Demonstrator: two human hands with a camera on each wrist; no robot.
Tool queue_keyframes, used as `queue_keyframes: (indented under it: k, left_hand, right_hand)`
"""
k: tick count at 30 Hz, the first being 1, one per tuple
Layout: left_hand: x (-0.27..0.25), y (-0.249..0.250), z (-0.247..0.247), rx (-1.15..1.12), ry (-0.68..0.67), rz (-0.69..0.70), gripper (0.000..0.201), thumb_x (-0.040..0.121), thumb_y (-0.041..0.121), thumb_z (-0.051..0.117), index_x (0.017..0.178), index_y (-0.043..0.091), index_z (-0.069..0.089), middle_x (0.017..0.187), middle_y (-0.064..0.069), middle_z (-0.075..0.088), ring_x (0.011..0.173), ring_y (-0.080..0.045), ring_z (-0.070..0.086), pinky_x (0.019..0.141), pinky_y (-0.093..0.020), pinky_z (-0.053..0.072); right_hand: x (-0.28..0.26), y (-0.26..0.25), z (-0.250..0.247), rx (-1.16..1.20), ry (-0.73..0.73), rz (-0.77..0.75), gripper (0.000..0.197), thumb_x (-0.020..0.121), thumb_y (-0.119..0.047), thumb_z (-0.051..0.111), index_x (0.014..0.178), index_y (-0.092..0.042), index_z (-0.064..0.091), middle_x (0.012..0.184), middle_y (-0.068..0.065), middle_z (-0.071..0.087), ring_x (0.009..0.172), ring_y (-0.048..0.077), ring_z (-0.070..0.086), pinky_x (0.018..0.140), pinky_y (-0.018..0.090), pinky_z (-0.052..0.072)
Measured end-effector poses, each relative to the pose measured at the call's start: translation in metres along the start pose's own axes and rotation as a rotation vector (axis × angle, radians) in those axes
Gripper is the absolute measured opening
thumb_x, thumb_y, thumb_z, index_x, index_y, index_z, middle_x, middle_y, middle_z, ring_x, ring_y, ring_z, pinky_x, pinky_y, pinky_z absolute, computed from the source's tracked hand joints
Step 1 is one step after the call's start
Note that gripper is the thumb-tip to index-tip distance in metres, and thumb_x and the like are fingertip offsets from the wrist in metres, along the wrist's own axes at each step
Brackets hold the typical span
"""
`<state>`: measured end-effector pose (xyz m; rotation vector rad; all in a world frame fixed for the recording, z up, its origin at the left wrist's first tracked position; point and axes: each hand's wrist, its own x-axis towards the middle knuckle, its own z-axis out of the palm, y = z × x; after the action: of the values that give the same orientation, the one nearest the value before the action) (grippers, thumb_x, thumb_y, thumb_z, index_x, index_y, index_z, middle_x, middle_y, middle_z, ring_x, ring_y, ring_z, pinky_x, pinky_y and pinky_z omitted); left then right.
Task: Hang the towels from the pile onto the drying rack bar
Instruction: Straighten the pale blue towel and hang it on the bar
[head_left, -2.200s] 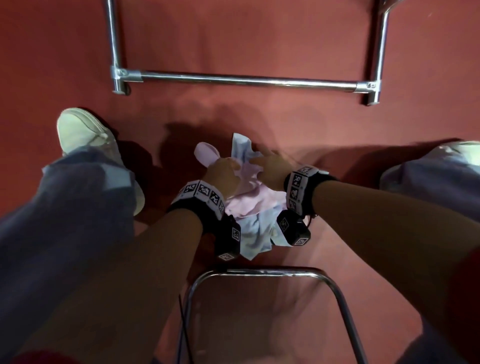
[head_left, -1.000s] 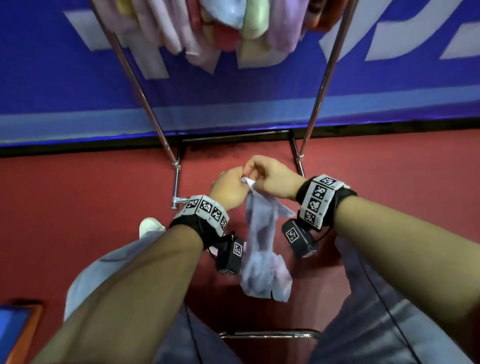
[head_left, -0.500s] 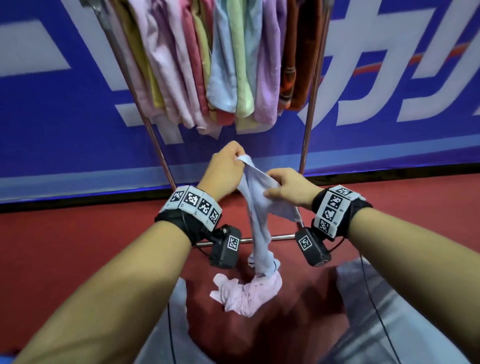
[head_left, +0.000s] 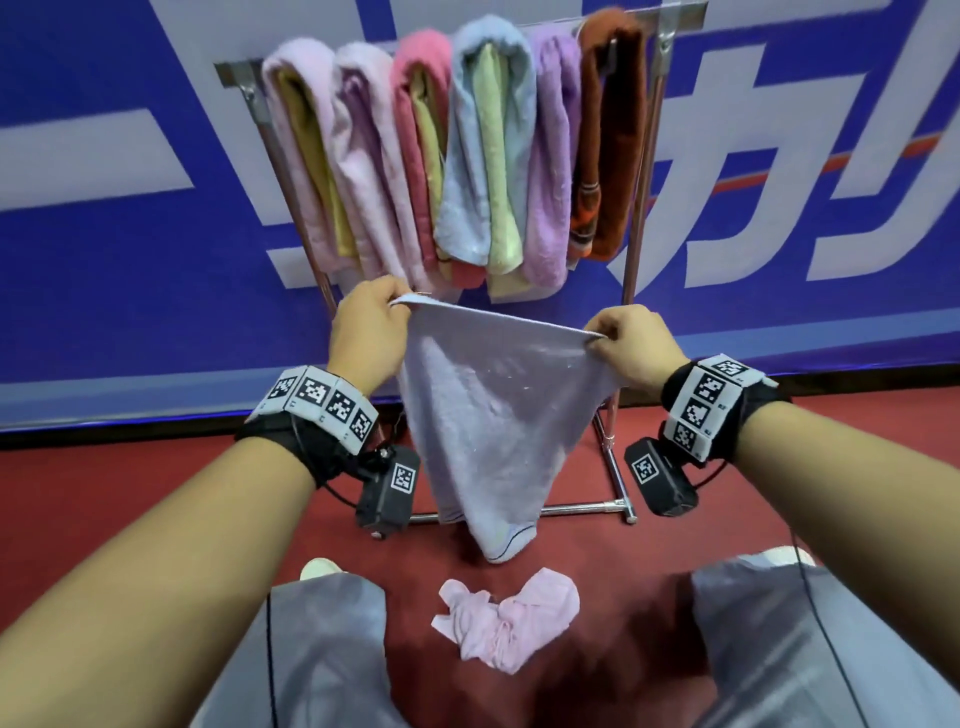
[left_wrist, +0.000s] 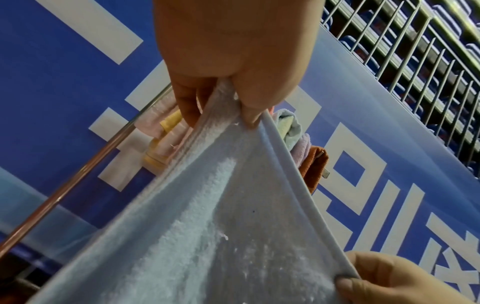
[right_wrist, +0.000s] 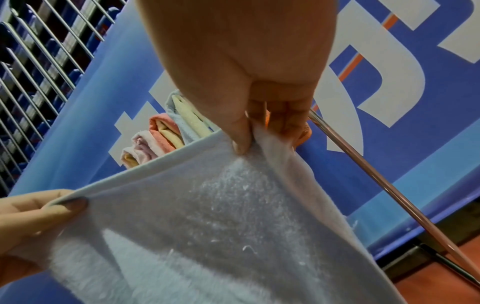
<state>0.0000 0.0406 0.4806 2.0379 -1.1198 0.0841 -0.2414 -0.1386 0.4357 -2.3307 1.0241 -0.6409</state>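
A pale blue towel (head_left: 493, 415) hangs spread between my hands, its top edge stretched taut in front of the drying rack. My left hand (head_left: 371, 325) pinches the towel's left top corner, and the left wrist view shows that same towel (left_wrist: 207, 226) pinched by the left hand (left_wrist: 228, 98). My right hand (head_left: 621, 340) pinches the right top corner, also seen in the right wrist view as the towel (right_wrist: 207, 205) in the right hand (right_wrist: 249, 131). A crumpled pink towel (head_left: 506, 616) lies on the red floor between my legs. The rack bar (head_left: 234, 70) at the top carries several hung towels (head_left: 488, 140).
The rack's metal posts (head_left: 641, 182) and its base bar (head_left: 582, 506) stand on the red floor before a blue banner wall (head_left: 130, 234). My grey-trousered legs (head_left: 322, 649) flank the pink towel. A railing (left_wrist: 415, 51) runs above the banner.
I have stood up from the floor pile with the pale blue towel. My hands moved apart and spread its top edge wide; the pink towel stayed on the floor.
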Motion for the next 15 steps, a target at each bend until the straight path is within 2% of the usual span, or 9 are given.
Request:
queue_keyframes:
  k: [2, 5, 7, 9, 12, 15]
  left_hand:
    - [0.003, -0.004, -0.005, 0.045, 0.017, 0.015, 0.022, 0.091, 0.017, 0.05, 0.093, 0.028, 0.069, 0.101, -0.005, 0.064, 0.097, -0.029, 0.058, 0.084, -0.042, 0.049]
    - [0.007, -0.01, -0.008, 0.135, -0.033, 0.019, 0.023, 0.095, 0.012, 0.051, 0.094, 0.023, 0.072, 0.097, -0.007, 0.063, 0.092, -0.031, 0.058, 0.08, -0.043, 0.05]
    - [0.007, -0.012, -0.008, 0.183, -0.129, 0.006, 0.022, 0.095, 0.012, 0.054, 0.086, 0.024, 0.07, 0.094, -0.007, 0.068, 0.091, -0.031, 0.061, 0.079, -0.043, 0.052]
    - [0.006, -0.014, -0.007, 0.172, -0.171, -0.012, 0.021, 0.093, 0.014, 0.059, 0.079, 0.026, 0.069, 0.09, -0.004, 0.071, 0.09, -0.028, 0.063, 0.078, -0.04, 0.053]
    - [0.005, -0.012, -0.005, 0.116, -0.147, -0.045, 0.012, 0.088, 0.022, 0.07, 0.076, 0.022, 0.072, 0.083, -0.001, 0.071, 0.087, -0.022, 0.063, 0.075, -0.035, 0.052]
    - [0.004, -0.01, -0.004, 0.106, -0.139, -0.024, 0.015, 0.086, 0.028, 0.074, 0.077, 0.017, 0.073, 0.078, -0.002, 0.071, 0.082, -0.021, 0.063, 0.07, -0.032, 0.048]
  right_hand:
    - [0.005, -0.003, -0.006, -0.014, 0.046, -0.01, 0.021, 0.081, -0.003, 0.057, 0.084, -0.019, 0.071, 0.087, 0.001, 0.071, 0.083, 0.017, 0.061, 0.072, 0.024, 0.043]
    - [0.01, -0.005, -0.013, -0.009, 0.099, -0.011, 0.022, 0.082, -0.002, 0.056, 0.088, -0.015, 0.073, 0.088, 0.003, 0.071, 0.086, 0.021, 0.063, 0.076, 0.031, 0.051]
    - [0.011, -0.004, -0.017, -0.021, 0.09, -0.008, 0.02, 0.083, -0.003, 0.057, 0.085, -0.017, 0.072, 0.087, 0.001, 0.071, 0.086, 0.021, 0.062, 0.076, 0.03, 0.05]
    - [0.011, -0.001, -0.019, -0.022, 0.087, 0.008, 0.019, 0.084, -0.005, 0.058, 0.084, -0.019, 0.071, 0.084, -0.001, 0.068, 0.087, 0.02, 0.061, 0.075, 0.027, 0.045]
    - [0.009, 0.002, -0.02, -0.002, 0.116, 0.045, 0.016, 0.086, -0.008, 0.06, 0.087, -0.017, 0.073, 0.082, -0.001, 0.065, 0.087, 0.02, 0.06, 0.073, 0.026, 0.041]
    - [0.007, 0.002, -0.023, 0.046, 0.132, 0.06, 0.013, 0.089, -0.012, 0.063, 0.094, -0.013, 0.075, 0.085, 0.001, 0.067, 0.088, 0.019, 0.06, 0.075, 0.026, 0.041]
